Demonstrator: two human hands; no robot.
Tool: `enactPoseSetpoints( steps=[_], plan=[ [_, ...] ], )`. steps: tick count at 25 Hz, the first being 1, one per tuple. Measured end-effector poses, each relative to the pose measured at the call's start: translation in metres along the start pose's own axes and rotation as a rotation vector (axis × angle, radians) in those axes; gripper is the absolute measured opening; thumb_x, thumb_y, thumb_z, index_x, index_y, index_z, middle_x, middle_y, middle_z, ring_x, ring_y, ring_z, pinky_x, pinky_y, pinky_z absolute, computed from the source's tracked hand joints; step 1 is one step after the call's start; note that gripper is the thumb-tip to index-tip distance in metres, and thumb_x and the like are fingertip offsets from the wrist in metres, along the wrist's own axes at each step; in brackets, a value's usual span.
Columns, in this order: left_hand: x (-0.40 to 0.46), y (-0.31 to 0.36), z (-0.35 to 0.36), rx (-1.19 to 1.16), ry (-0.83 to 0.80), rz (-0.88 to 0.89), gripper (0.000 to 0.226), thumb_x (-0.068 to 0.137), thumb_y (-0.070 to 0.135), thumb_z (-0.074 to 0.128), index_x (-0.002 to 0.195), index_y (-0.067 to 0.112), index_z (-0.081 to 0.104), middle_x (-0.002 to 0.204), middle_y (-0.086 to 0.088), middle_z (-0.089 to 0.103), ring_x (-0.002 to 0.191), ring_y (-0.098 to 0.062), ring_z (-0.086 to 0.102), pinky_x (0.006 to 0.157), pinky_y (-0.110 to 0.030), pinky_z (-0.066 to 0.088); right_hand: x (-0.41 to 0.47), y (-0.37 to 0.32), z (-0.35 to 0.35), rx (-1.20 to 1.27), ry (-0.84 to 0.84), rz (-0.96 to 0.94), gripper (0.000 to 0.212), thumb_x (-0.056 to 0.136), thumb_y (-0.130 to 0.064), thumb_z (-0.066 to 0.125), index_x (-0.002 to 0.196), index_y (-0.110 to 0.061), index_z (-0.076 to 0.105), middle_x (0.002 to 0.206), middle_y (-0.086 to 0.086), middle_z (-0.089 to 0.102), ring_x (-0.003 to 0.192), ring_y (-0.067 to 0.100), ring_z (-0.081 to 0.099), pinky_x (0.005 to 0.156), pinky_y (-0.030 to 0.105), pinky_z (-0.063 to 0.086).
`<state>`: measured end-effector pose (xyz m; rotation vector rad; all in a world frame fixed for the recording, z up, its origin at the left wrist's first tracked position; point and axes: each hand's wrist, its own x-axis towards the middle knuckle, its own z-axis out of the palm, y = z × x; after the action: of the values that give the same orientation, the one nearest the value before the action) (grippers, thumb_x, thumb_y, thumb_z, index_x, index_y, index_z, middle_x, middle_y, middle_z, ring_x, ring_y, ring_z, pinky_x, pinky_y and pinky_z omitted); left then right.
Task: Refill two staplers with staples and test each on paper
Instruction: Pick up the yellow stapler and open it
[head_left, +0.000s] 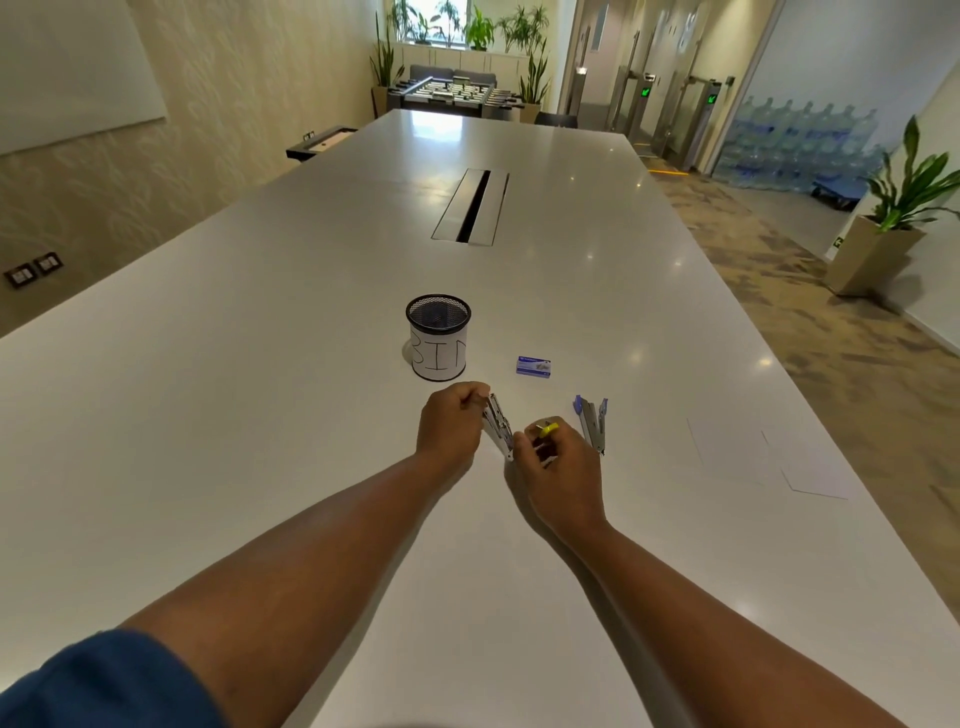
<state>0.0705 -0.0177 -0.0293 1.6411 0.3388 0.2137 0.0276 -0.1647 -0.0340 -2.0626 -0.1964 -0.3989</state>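
Note:
A yellow-trimmed metal stapler (500, 427) is held just above the white table (311, 395), hinged open. My left hand (451, 423) grips its upper metal arm. My right hand (558, 467) is closed on its lower part, where the yellow end (548, 429) shows. A second stapler with blue trim (593, 422) lies open on the table to the right of my right hand. A small blue staple box (533, 367) sits behind both. Two white paper sheets (737, 457) lie flat at the right, faint against the table.
A black mesh cup (439, 336) with a paper label reading BIN stands behind my left hand. A cable slot (471, 206) is set into the table's middle farther back. The table's right edge runs diagonally past the papers.

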Motion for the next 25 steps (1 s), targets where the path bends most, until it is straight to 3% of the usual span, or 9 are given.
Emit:
enactPoseSetpoints(
  steps=[4,9,11,14,16,18,22,25],
  plan=[
    [0.001,-0.002,0.001,-0.015,0.022,0.007,0.022,0.101,0.018,0.061,0.117,0.012,0.074,0.107,-0.013,0.075,0.084,-0.015,0.063,0.091,-0.041,0.056,-0.006,0.002,-0.008,0.0,0.057,0.064,0.018,0.083,-0.02,0.077,0.083,-0.025,0.06,0.073,-0.012,0.065,0.07,0.01,0.063,0.062,0.026,0.052],
    [0.0,-0.003,-0.002,0.024,0.028,0.038,0.022,0.101,0.01,0.057,0.116,0.015,0.072,0.108,-0.007,0.072,0.097,-0.021,0.068,0.096,-0.041,0.057,-0.012,0.005,-0.012,-0.075,0.05,0.091,0.014,0.082,-0.028,0.08,0.079,-0.024,0.068,0.073,-0.011,0.07,0.072,0.009,0.066,0.062,0.029,0.053],
    [-0.002,-0.004,-0.004,0.09,0.024,0.063,0.021,0.101,0.008,0.056,0.114,0.015,0.07,0.109,-0.004,0.071,0.101,-0.02,0.067,0.096,-0.034,0.055,-0.012,0.006,-0.012,-0.118,0.027,0.083,0.011,0.083,-0.026,0.079,0.078,-0.02,0.071,0.069,-0.008,0.069,0.066,0.011,0.064,0.058,0.03,0.052],
    [-0.008,-0.005,-0.005,0.298,0.013,0.177,0.024,0.101,0.008,0.05,0.107,0.019,0.071,0.098,0.012,0.065,0.09,-0.005,0.061,0.079,-0.013,0.045,-0.012,0.004,-0.01,-0.177,0.016,0.053,0.012,0.083,-0.017,0.076,0.071,-0.017,0.074,0.058,-0.007,0.064,0.054,0.013,0.058,0.053,0.034,0.052],
    [-0.01,-0.006,-0.004,0.353,-0.004,0.228,0.022,0.099,0.015,0.051,0.09,0.029,0.065,0.081,0.018,0.059,0.075,-0.002,0.057,0.067,-0.016,0.043,-0.012,0.004,-0.009,-0.217,0.008,0.041,0.013,0.082,-0.015,0.073,0.068,-0.015,0.074,0.058,-0.006,0.063,0.055,0.013,0.056,0.054,0.036,0.052],
    [-0.009,-0.007,-0.003,0.4,-0.046,0.265,0.022,0.098,0.027,0.055,0.077,0.025,0.061,0.073,0.008,0.06,0.068,-0.009,0.055,0.061,-0.029,0.043,-0.013,0.005,-0.008,-0.241,-0.016,0.018,0.015,0.08,-0.012,0.07,0.066,-0.014,0.071,0.061,-0.004,0.063,0.06,0.014,0.057,0.058,0.039,0.053],
    [-0.007,-0.009,-0.002,0.484,-0.046,0.245,0.013,0.096,0.037,0.062,0.098,0.027,0.07,0.097,0.005,0.068,0.087,-0.016,0.062,0.075,-0.033,0.05,-0.013,0.006,-0.006,-0.264,-0.049,-0.003,0.015,0.079,-0.01,0.068,0.064,-0.011,0.064,0.064,-0.001,0.059,0.062,0.017,0.054,0.057,0.038,0.05],
    [-0.008,-0.012,0.001,0.543,-0.057,0.253,0.023,0.095,0.039,0.064,0.114,0.028,0.07,0.11,0.009,0.069,0.098,-0.013,0.063,0.084,-0.033,0.052,-0.014,0.005,-0.004,-0.275,-0.043,-0.038,0.013,0.079,-0.019,0.064,0.067,-0.017,0.061,0.063,-0.006,0.055,0.062,0.013,0.052,0.056,0.033,0.045]
  ],
)
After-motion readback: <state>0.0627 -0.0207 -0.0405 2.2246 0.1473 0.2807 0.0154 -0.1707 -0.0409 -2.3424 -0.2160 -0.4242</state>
